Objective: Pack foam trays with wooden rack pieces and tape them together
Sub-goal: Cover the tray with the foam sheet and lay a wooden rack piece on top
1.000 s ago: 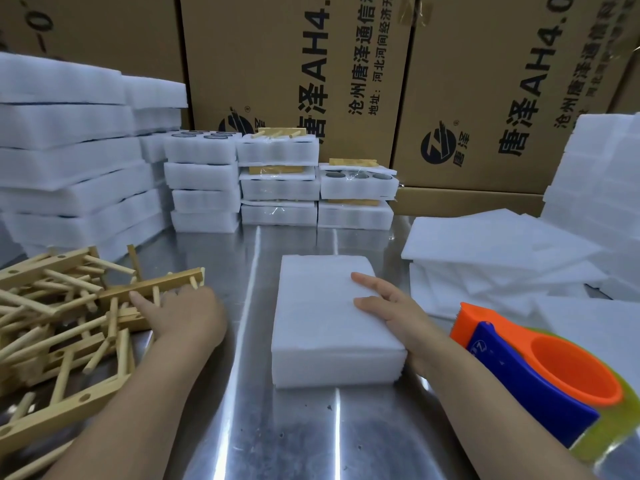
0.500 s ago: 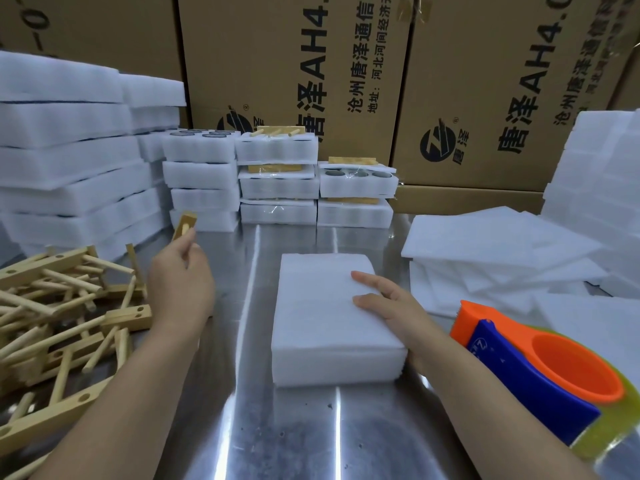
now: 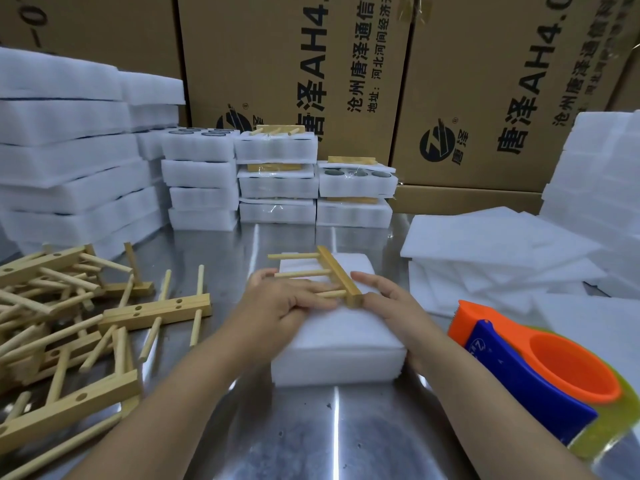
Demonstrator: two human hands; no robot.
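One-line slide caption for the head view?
Left hand and right hand position a pegged wooden rack piece over a white foam block; orange-and-blue tape dispenser beside.

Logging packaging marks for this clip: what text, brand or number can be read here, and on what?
"唐泽AH4": middle cardboard box, top cut off.
"沧州唐泽通信": same box, cut off.
"地址:河北河间经济开": same box, small, cut off.
"唐泽AH4.0": right cardboard box.
"唐泽" by a round logo: right cardboard box.
Smaller lines there: blurred.
"0": left cardboard box, rest cut off.
Tape dispenser: white marks, too blurred to read.
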